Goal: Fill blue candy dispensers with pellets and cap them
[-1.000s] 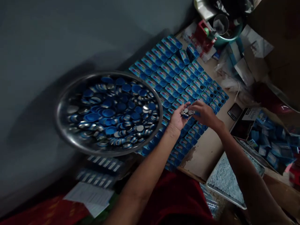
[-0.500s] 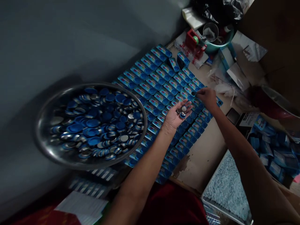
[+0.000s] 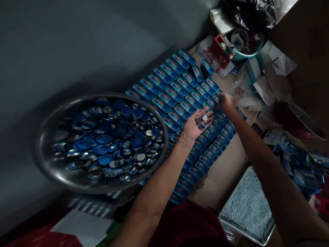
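Observation:
Palm up, my left hand [image 3: 193, 126] holds several small round tins [image 3: 204, 118] with silver faces and blue edges, its fingers stretched out. Beyond it, my right hand [image 3: 227, 104] is closed in a pinch over the rows of blue boxes [image 3: 190, 99]; what its fingertips hold, if anything, is too dark to make out. Each box carries a round blue spot at one end. At the left stands a large metal bowl [image 3: 51, 171] full of loose blue and silver tins [image 3: 105, 139].
A metal tray [image 3: 226, 223] of pale blue granules [image 3: 249, 202] lies at the lower right, near a heap of blue packets [image 3: 298, 164]. Toward the back are a red tape dispenser [image 3: 218, 46], a teal basin [image 3: 248, 55] and a dark red bowl [image 3: 295, 118].
My right hand has drawn slightly back and the dark round piece at its fingertips no longer shows clearly. My left hand stays palm up with the tins. The view has shifted a little.

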A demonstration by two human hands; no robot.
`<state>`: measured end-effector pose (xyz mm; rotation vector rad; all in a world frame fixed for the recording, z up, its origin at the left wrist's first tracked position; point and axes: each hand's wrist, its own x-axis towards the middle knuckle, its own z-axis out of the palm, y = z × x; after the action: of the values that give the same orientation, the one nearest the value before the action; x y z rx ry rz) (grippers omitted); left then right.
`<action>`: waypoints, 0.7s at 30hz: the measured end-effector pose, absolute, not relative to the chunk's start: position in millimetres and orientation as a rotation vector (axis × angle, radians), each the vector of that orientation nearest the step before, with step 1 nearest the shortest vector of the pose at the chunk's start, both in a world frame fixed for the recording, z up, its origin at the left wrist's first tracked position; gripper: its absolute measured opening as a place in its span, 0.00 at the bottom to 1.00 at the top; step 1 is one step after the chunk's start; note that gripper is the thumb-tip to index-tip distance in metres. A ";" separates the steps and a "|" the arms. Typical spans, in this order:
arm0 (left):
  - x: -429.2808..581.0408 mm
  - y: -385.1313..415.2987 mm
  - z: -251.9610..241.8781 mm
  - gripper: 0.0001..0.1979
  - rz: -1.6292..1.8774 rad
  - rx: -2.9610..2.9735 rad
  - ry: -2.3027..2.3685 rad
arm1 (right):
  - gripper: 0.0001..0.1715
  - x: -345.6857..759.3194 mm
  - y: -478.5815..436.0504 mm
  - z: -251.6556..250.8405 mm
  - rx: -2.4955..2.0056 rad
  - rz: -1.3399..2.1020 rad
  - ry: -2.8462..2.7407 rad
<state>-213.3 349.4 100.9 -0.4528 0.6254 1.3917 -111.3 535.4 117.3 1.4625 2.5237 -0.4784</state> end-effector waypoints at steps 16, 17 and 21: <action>-126.9 388.3 100.6 0.21 1.185 -0.612 0.586 | 0.21 7.4 456.6 151.1 0.686 -0.672 2.824; -119.8 395.2 101.3 0.21 1.188 -0.603 0.599 | 0.22 12.8 461.4 151.8 0.740 -0.679 2.821; -110.4 421.4 102.3 0.15 1.176 -0.535 0.641 | 0.23 17.4 489.5 148.9 1.194 -0.814 2.777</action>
<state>-110.4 421.4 102.3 -0.5346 0.6414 1.1757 17.4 489.5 148.9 1.1942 2.7768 -0.8140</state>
